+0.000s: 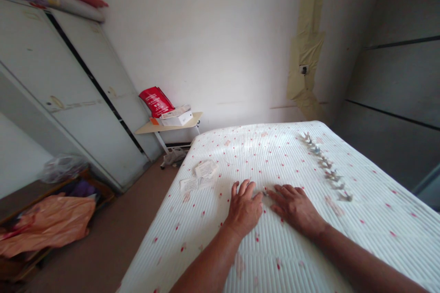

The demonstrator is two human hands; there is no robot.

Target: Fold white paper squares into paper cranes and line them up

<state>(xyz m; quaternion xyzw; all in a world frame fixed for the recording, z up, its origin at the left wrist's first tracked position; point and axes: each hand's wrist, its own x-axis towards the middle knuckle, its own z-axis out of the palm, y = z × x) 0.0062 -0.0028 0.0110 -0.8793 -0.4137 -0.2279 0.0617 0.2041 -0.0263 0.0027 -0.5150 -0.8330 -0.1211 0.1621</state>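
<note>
Hands are lying flat and open, the left hand [243,208] and the right hand [294,208] both palm-down on a white ribbed bed cover [271,242] dotted with red, gripping nothing; a tiny folded paper piece [264,191] is sitting just between their fingertips, too small to make out clearly; a line of small folded paper figures [326,167] is running up the bed to the right of the hands; loose paper slips [201,176] are lying to the left; beyond the bed, a folding counter [168,124] is carrying a white box [177,119] and a red bag [156,102].
</note>
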